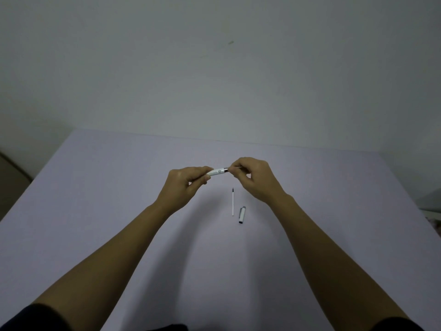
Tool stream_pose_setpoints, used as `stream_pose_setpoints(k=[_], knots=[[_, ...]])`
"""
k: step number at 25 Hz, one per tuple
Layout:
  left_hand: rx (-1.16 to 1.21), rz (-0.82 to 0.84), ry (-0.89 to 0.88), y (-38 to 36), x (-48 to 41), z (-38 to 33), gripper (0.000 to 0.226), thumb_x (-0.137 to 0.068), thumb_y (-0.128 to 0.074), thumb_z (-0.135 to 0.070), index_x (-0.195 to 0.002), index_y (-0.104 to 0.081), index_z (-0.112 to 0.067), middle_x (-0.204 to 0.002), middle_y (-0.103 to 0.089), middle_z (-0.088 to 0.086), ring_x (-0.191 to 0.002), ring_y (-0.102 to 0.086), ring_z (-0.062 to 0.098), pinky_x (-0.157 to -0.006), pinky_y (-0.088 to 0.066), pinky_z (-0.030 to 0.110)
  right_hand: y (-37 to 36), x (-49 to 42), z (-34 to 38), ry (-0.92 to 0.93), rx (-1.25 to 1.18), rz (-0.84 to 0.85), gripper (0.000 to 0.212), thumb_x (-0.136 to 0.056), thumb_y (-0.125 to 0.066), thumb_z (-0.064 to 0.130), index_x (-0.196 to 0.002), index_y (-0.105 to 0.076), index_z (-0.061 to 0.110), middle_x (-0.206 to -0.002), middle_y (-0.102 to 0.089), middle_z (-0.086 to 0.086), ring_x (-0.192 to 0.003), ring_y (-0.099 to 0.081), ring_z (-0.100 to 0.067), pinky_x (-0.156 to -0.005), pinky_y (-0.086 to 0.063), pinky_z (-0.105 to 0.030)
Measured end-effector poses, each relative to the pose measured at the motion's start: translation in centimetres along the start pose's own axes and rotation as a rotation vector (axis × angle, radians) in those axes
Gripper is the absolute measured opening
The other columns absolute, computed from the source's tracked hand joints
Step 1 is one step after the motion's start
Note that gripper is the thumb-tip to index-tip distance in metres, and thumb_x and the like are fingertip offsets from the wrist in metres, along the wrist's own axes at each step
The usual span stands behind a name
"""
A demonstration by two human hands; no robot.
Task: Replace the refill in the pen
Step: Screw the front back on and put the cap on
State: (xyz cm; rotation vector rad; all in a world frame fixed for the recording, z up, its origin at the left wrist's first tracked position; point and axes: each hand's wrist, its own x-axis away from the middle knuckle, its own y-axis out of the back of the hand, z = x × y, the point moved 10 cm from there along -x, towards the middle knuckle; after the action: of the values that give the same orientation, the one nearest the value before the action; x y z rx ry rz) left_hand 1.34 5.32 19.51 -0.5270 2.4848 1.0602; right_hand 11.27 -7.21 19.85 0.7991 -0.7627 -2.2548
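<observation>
Both hands gripped the pen (217, 172), held crosswise above the table (95, 187): left hand (185, 181) on its barrel, right hand (253, 175) pinching its right end. The spare refill (233, 202) (pointing away) lay nearer, below the right hand.

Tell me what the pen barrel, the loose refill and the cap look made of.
Pen barrel: likely glossy white plastic, with a dark, possibly metal ring at its end. Refill: thin white tube, probably plastic, dark tip. Cap: white plastic-looking, with a greyish clip, perhaps metal.
</observation>
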Motion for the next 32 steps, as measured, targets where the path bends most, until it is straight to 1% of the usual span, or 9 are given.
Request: stream_pose_setpoints(k=[3,6,9,12,15,19,25,30,32], knots=[[-0.014,0.01,0.007,-0.1,0.0,0.4,0.021,-0.085,-0.063,-0.008,-0.105,-0.069,-0.012,-0.081,-0.074,0.003,-0.074,-0.062,0.006,-0.066,-0.04,0.0,-0.2,-0.1,0.3,0.047,-0.017,0.007,0.011,-0.087,-0.062,0.017,-0.095,-0.068,0.011,-0.079,-0.063,0.007,-0.069,-0.056,-0.004,-0.069,-0.044,-0.007],[0.004,-0.002,0.046,-0.6,0.3,1.0,0.021,-0.086,-0.063,-0.007,-0.105,-0.069,-0.009,-0.08,-0.074,0.004,-0.078,-0.058,-0.004,-0.067,-0.039,-0.002,-0.6,-0.4,-0.4,0.01,-0.032,0.014,0.013,-0.088,-0.06,0.018,-0.093,-0.069,0.011,-0.077,-0.062,0.009,-0.068,-0.056,0.001,-0.067,-0.042,-0.007],[0.021,-0.016,0.103,-0.8,0.4,2.2,0.02,-0.087,-0.062,-0.008,-0.106,-0.068,-0.008,-0.077,-0.07,-0.001,-0.074,-0.056,-0.013,-0.065,-0.038,-0.002,-1.4,-0.2,-4.0,-0.204,-0.231,-0.015,0.032,-0.092,-0.053,0.028,-0.12,-0.06,0.014,-0.094,-0.064,0.01,-0.08,-0.063,0.007,-0.077,-0.05,-0.008],[0.016,-0.011,0.169,-1.1,0.6,3.6,0.02,-0.088,-0.06,-0.011,-0.106,-0.068,-0.01,-0.074,-0.065,-0.006,-0.069,-0.054,-0.019,-0.061,-0.036,-0.002,-1.9,1.5,-9.9,-0.447,-0.204,-0.146,0.029,-0.097,-0.044,0.019,-0.115,-0.063,0.009,-0.096,-0.068,-0.003,-0.086,-0.069,-0.014,-0.076,-0.051,-0.015],[0.032,-0.003,0.242,-1.8,0.8,5.3,0.019,-0.089,-0.06,-0.012,-0.105,-0.069,-0.012,-0.072,-0.065,-0.005,-0.066,-0.056,-0.016,-0.059,-0.036,0.0,-4.3,4.6,-15.7,-0.664,0.034,-0.098,0.023,-0.092,-0.051,0.012,-0.105,-0.066,0.002,-0.097,-0.071,-0.018,-0.091,-0.067,-0.031,-0.076,-0.045,-0.024],[0.048,0.034,0.299,-3.1,0.8,6.8,0.019,-0.089,-0.06,-0.014,-0.106,-0.069,-0.014,-0.071,-0.067,-0.002,-0.063,-0.058,-0.008,-0.058,-0.037,0.001,-8.7,8.8,-20.3,-0.898,0.173,0.109,0.031,-0.088,-0.06,0.022,-0.108,-0.062,-0.001,-0.108,-0.069,-0.02,-0.105,-0.062,-0.034,-0.09,-0.046,-0.037],[0.045,0.076,0.326,-4.3,0.9,7.6,0.019,-0.089,-0.059,-0.017,-0.105,-0.069,-0.017,-0.073,-0.071,0.003,-0.062,-0.061,0.013,-0.057,-0.038,0.005,-10.4,10.1,-20.6,-0.966,0.182,0.09,0.031,-0.088,-0.059,0.021,-0.105,-0.061,-0.004,-0.105,-0.069,-0.023,-0.099,-0.064,-0.036,-0.083,-0.049,-0.037],[0.035,0.067,0.31,-3.4,1.0,7.0,0.019,-0.089,-0.06,-0.016,-0.105,-0.069,-0.016,-0.073,-0.068,-0.004,-0.062,-0.059,-0.005,-0.058,-0.037,0.002,-7.8,8.6,-19.6,-1.075,-0.131,-0.108,0.022,-0.084,-0.064,0.028,-0.089,-0.073,0.009,-0.087,-0.072,-0.011,-0.087,-0.067,-0.025,-0.066,-0.047,-0.024],[0.029,0.059,0.298,-2.8,1.1,6.5,0.019,-0.089,-0.06,-0.015,-0.106,-0.069,-0.015,-0.072,-0.067,-0.004,-0.065,-0.057,-0.013,-0.059,-0.037,-0.001,-6.3,7.2,-18.6,-1.082,-0.436,-0.279,0.016,-0.079,-0.069,0.02,-0.09,-0.07,0.009,-0.09,-0.071,-0.012,-0.078,-0.065,-0.018,-0.074,-0.052,-0.026]])
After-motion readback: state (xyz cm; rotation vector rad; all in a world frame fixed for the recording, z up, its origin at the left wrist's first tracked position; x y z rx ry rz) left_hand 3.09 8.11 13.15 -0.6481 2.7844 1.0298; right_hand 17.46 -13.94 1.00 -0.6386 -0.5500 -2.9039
